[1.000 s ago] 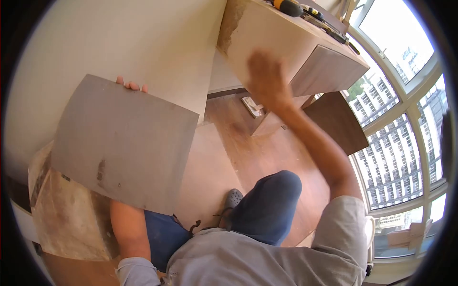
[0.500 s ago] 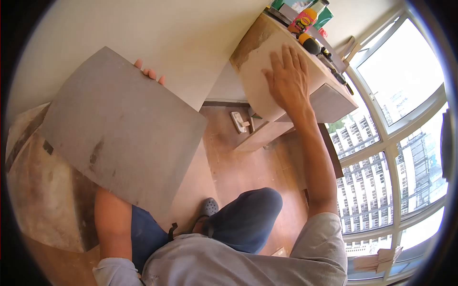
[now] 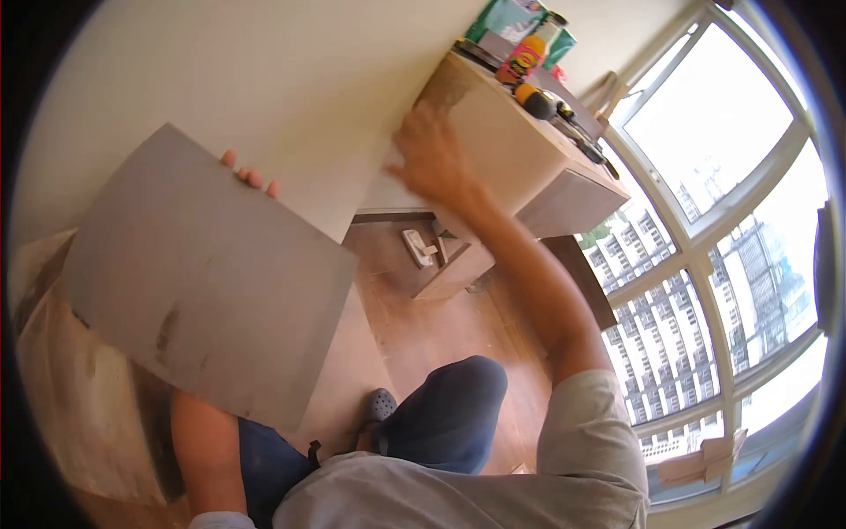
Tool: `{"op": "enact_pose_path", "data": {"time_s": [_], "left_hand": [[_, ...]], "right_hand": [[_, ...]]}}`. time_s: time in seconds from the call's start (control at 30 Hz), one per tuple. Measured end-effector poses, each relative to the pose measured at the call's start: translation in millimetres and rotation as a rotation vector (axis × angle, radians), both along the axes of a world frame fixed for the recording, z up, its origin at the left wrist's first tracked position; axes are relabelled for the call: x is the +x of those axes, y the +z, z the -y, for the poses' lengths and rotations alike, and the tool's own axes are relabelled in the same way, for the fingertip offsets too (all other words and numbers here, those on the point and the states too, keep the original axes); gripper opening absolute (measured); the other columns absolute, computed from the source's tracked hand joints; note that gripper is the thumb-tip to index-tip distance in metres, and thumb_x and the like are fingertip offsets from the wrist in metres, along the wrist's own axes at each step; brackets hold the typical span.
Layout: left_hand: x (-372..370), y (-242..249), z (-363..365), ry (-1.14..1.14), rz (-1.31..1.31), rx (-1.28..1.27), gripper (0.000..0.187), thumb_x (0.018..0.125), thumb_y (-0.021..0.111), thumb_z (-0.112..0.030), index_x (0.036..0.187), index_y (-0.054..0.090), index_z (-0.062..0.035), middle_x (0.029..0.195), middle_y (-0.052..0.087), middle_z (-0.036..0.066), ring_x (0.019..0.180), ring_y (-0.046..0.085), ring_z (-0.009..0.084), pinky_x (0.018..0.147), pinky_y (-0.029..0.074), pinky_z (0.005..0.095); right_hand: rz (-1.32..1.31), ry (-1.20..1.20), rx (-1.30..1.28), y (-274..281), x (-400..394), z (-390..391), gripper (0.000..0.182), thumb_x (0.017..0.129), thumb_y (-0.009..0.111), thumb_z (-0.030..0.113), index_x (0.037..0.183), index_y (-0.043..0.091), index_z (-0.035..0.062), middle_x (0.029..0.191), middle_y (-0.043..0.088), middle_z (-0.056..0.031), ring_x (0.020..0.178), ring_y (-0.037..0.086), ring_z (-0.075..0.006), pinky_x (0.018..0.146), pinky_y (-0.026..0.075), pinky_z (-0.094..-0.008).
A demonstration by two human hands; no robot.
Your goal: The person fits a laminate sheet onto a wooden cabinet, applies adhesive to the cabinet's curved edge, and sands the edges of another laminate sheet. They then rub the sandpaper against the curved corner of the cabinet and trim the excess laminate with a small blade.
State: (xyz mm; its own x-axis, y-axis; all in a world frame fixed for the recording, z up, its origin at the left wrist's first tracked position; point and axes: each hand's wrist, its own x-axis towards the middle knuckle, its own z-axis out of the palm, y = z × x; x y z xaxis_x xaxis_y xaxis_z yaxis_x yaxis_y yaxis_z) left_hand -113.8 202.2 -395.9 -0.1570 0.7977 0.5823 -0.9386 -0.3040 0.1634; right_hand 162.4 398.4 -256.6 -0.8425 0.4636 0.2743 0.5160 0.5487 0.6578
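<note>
A thin grey laminate sheet (image 3: 220, 273) with dark smudges stands tilted at my left side. My left hand (image 3: 251, 175) is closed round its upper edge; only the fingertips show and the sheet hides the palm. Out in front, my right hand (image 3: 432, 159) is raised with its fingers apart and holds nothing, slightly blurred. It overlaps the left side of a wooden cabinet's pale curved panel (image 3: 502, 132). A brown stained patch marks that panel's upper left corner.
On the cabinet top stand a juice bottle (image 3: 529, 53), a yellow-and-black tool (image 3: 536, 101) and several other tools. A small white object (image 3: 419, 249) lies on the wooden floor (image 3: 432, 335). Large windows (image 3: 705, 123) line the right, with a wall (image 3: 264, 70) ahead.
My right hand has come off the cabinet panel and swung left. The view has shifted, and the sheet stays in my left hand.
</note>
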Motion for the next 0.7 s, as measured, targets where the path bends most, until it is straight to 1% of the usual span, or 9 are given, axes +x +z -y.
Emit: {"op": "enact_pose_path", "data": {"time_s": [0.13, 0.23, 0.33, 0.43, 0.5, 0.53, 0.57, 0.6, 0.7], "left_hand": [[3.1, 14.0, 8.4, -0.022, 0.021, -0.102, 0.050, 0.117, 0.032, -0.040, 0.156, 0.050, -0.0150, 0.124, 0.068, 0.012, 0.126, 0.064, 0.0267, 0.127, 0.038, 0.0507], [6.8, 17.3, 11.6, -0.028, 0.008, -0.103, 0.050, 0.117, 0.033, -0.041, 0.156, 0.051, -0.0148, 0.124, 0.067, 0.012, 0.127, 0.063, 0.0257, 0.127, 0.038, 0.0510], [-0.6, 1.9, 0.8, -0.088, -0.030, 0.069, 0.056, 0.117, 0.030, -0.044, 0.161, 0.045, -0.0126, 0.135, 0.065, 0.014, 0.134, 0.059, 0.0253, 0.130, 0.033, 0.0514], [-11.7, -19.1, -20.6, -0.127, -0.092, 0.275, 0.062, 0.115, 0.028, -0.050, 0.165, 0.038, -0.0139, 0.147, 0.060, 0.017, 0.142, 0.054, 0.0285, 0.132, 0.026, 0.0558], [-7.4, -10.9, -14.3, -0.192, -0.160, 0.368, 0.068, 0.114, 0.026, -0.055, 0.167, 0.032, -0.0123, 0.156, 0.054, 0.019, 0.148, 0.049, 0.0308, 0.133, 0.020, 0.0589], [-1.7, -14.4, -9.8, -0.082, -0.112, 0.283, 0.064, 0.115, 0.031, -0.051, 0.162, 0.040, -0.0098, 0.149, 0.058, 0.017, 0.145, 0.051, 0.0305, 0.131, 0.027, 0.0567], [11.7, -7.1, 3.8, 0.000, -0.072, 0.193, 0.061, 0.115, 0.033, -0.049, 0.160, 0.044, -0.0091, 0.144, 0.061, 0.016, 0.143, 0.053, 0.0302, 0.130, 0.030, 0.0555], [19.3, 2.1, 11.6, 0.072, -0.034, 0.130, 0.059, 0.115, 0.036, -0.047, 0.157, 0.048, -0.0083, 0.139, 0.063, 0.015, 0.141, 0.054, 0.0299, 0.129, 0.033, 0.0543], [26.5, 1.4, 6.9, -0.016, 0.193, 0.020, 0.061, 0.114, 0.039, -0.049, 0.160, 0.044, -0.0099, 0.138, 0.063, 0.016, 0.140, 0.054, 0.0321, 0.129, 0.031, 0.0587]], "right_hand": [[0.210, -0.343, 0.369, 44.8, 13.6, -22.2, 0.088, 0.100, 0.059, 0.060, 0.161, 0.041, -0.0018, 0.171, 0.031, -0.0257, 0.161, 0.022, -0.0439, 0.131, 0.014, -0.0588], [0.140, -0.386, 0.081, -76.8, 13.2, -60.0, 0.086, 0.103, 0.055, 0.047, 0.167, 0.026, -0.0041, 0.175, 0.017, -0.0281, 0.165, 0.010, -0.0396, 0.134, 0.006, -0.0499], [0.234, -0.352, -0.860, -59.9, -1.5, 89.6, 0.057, 0.100, 0.061, 0.046, 0.142, 0.068, 0.0080, 0.140, 0.069, -0.0209, 0.135, 0.063, -0.0365, 0.115, 0.046, -0.0532], [0.044, 0.147, -0.821, -233.4, 65.3, 43.5, 0.044, 0.100, 0.066, 0.039, 0.127, 0.074, 0.0041, 0.119, 0.076, -0.0220, 0.104, 0.074, -0.0372, 0.092, 0.058, -0.0503], [-0.040, 0.110, -0.733, -233.6, 80.0, 45.0, 0.021, 0.095, 0.064, 0.016, 0.103, 0.079, 0.0046, 0.094, 0.077, -0.0240, 0.093, 0.073, -0.0439, 0.085, 0.057, -0.0523], [-0.649, 0.123, -1.058, -209.4, 70.7, 78.0, 0.035, 0.103, 0.050, 0.013, 0.130, 0.072, 0.0061, 0.105, 0.076, -0.0244, 0.101, 0.074, -0.0406, 0.089, 0.057, -0.0535], [-0.760, 0.084, -1.068, -168.8, 70.2, 113.4, 0.041, 0.098, 0.054, 0.004, 0.137, 0.066, 0.0040, 0.123, 0.071, -0.0273, 0.114, 0.071, -0.0409, 0.096, 0.057, -0.0495], [-0.665, 0.300, -0.661, -141.3, 66.5, 130.0, 0.049, 0.095, 0.061, 0.000, 0.143, 0.060, 0.0038, 0.147, 0.059, -0.0260, 0.131, 0.062, -0.0418, 0.106, 0.053, -0.0468], [-0.785, 0.332, -0.864, -93.7, 68.8, 158.2, 0.060, 0.090, 0.073, 0.001, 0.147, 0.059, 0.0076, 0.159, 0.049, -0.0221, 0.141, 0.052, -0.0438, 0.113, 0.048, -0.0466]]}}
